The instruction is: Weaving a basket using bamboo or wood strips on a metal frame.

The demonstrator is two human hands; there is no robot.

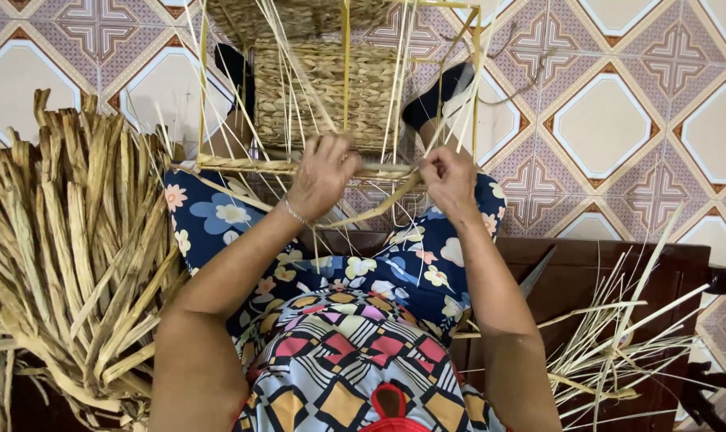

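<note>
Head view: the half-woven basket (323,96) rests on the knees, rim edge running left to right. Left hand (321,176) and right hand (449,180) each pinch a straw strand (379,210) at that rim.

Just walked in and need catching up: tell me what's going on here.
A seated person is weaving a basket on a yellow wire frame held over their lap. The left hand grips the braided rim, and the right hand pulls a flat straw strand. A bundle of dried straw lies to their left, thinner stalks to their right.
</note>
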